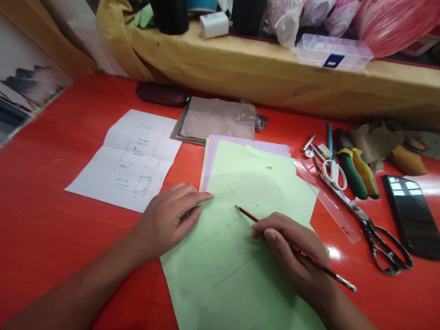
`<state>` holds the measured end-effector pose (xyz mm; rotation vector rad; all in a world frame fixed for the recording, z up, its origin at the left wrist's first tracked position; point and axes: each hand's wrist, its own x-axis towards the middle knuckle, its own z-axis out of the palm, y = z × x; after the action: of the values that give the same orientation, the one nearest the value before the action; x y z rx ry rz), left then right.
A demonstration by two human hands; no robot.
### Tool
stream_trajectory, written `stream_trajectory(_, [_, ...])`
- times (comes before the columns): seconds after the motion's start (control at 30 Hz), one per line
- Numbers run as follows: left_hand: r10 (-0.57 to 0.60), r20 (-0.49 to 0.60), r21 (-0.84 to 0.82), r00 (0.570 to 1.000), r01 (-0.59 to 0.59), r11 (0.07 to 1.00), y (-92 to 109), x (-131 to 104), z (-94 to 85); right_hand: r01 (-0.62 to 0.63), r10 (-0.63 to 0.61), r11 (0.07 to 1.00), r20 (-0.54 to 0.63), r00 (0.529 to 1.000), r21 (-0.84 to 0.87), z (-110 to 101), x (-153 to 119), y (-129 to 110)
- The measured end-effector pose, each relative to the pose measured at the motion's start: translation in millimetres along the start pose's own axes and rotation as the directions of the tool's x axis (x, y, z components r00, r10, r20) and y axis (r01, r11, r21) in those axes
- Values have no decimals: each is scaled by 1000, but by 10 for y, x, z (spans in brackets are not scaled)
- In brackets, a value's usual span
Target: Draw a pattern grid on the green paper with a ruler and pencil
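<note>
A sheet of green paper (192, 284) lies in front of me with thin ruled pencil lines on it, over a stack of purple (254, 144) and other coloured sheets. My right hand (292, 252) grips a red and black pencil (319, 266), its tip touching the green sheet among the lines. Resting on the sheet's left edge, my left hand (175, 217) is open, fingers stretched out and thumb a little apart. To its left, a creased white sheet (99, 169) carries a pencil drawing with small notes.
On the right lie a clear ruler (333, 208), large scissors (357, 211), small white scissors (335, 176), green and yellow pliers (355, 172) and a phone (412, 215). Behind are brown sheets (216, 117), a dark case (161, 94) and a ledge holding a clear plastic box (333, 50).
</note>
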<state>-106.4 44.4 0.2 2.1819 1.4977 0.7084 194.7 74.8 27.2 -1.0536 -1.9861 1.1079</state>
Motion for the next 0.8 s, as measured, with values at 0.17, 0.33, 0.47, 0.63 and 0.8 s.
stream_trajectory(0.17, [5, 3, -7, 1000, -5, 1000, 1, 0, -3, 3, -3, 1000, 8, 1000, 24, -5, -1, -2])
stream_trajectory(0.33, [7, -2, -13, 1000, -7, 1000, -13, -11, 18, -4, 8, 996, -51, 999, 93, 0, -77, 36])
stream_trajectory(0.47, [4, -14, -26, 1000, -4, 1000, -31, -26, 42, -42, 56, 996, -188, 981, 80, 15, -132, 65])
stream_trajectory(0.63, [15, -17, -34, 1000, -15, 999, -41, -23, 45, -53, 63, 997, -178, 982, 65, 15, -116, 57])
stream_trajectory(0.8, [25, -24, -33, 999, -26, 999, -42, -13, 45, -34, 40, 998, -153, 987, 44, 11, -104, 53])
